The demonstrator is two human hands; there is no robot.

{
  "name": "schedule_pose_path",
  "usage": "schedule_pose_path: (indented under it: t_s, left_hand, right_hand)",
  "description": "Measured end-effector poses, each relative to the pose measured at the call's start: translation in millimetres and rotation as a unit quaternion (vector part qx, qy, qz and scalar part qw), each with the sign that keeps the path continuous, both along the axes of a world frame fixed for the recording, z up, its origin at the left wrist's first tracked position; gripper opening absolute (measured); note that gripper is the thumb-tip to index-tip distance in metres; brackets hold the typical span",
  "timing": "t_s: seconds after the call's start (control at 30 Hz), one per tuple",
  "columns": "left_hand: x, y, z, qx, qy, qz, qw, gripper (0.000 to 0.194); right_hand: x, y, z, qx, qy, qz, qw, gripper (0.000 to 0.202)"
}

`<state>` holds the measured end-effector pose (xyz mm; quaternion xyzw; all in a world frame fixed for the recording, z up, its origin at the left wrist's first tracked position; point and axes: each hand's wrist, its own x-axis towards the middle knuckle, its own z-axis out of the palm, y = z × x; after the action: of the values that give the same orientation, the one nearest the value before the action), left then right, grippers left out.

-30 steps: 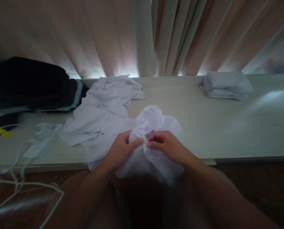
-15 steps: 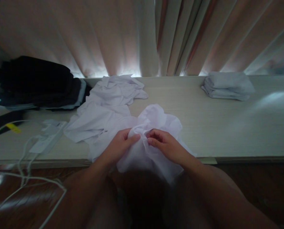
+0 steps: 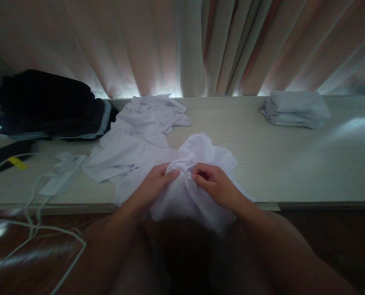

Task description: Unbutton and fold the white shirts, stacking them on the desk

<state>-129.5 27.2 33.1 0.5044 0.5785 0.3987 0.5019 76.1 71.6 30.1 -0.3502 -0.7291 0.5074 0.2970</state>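
A crumpled white garment (image 3: 201,149), probably a shirt, lies bunched over the front edge of the pale table and hangs toward my lap. My left hand (image 3: 161,178) grips its gathered cloth, thumb on top. Close beside it, my right hand (image 3: 211,180) pinches a fold of the same cloth between thumb and forefinger. Whether a button or other small part is between those fingertips is too small to tell. More rumpled white clothing (image 3: 145,119) spreads behind and to the left; I cannot tell where it ends and the held garment begins.
Folded dark clothes (image 3: 47,104) are stacked at the back left. A white power strip (image 3: 62,176) with cables (image 3: 32,225) sits at the front left. Folded white clothes (image 3: 296,108) lie at the back right of the table (image 3: 293,164). Curtains (image 3: 152,49) hang behind.
Both hands stay on the white garment in nearly the same place. My right fingertips have shifted slightly on the fold and pinch closer together. The view has moved a little.
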Motion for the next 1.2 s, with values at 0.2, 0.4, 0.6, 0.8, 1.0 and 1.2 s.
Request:
schedule_pose_path:
  t_s: [0.2, 0.4, 0.6, 0.8, 1.0, 1.2]
  left_hand:
    - [5, -11, 11.9, 0.229, 0.239, 0.261, 0.907, 0.021]
    - [24, -31, 14.9, 0.117, 0.374, -0.016, 0.92, 0.039]
    - [44, -4, -29.2, 0.025, 0.413, -0.055, 0.909, 0.052]
    - [46, 22, -58.9, 0.019, 0.464, -0.071, 0.883, 0.035]
    - [26, 25, -54.5, 0.036, 0.338, -0.072, 0.938, 0.03]
    - [16, 16, -42.0, 0.021, 0.189, -0.076, 0.979, 0.034]
  right_hand:
    - [0, 12, -1.5, -0.214, 0.168, -0.11, 0.956, 0.019]
    - [-1, 22, 4.9, -0.252, 0.295, -0.148, 0.91, 0.021]
    - [-7, 39, -10.6, -0.244, 0.256, -0.172, 0.919, 0.026]
    - [-15, 56, -23.7, -0.132, 0.141, -0.227, 0.954, 0.025]
    - [16, 11, 30.9, 0.188, -0.086, -0.203, 0.957, 0.046]
    - [20, -8, 11.8, 0.104, -0.334, -0.003, 0.937, 0.046]
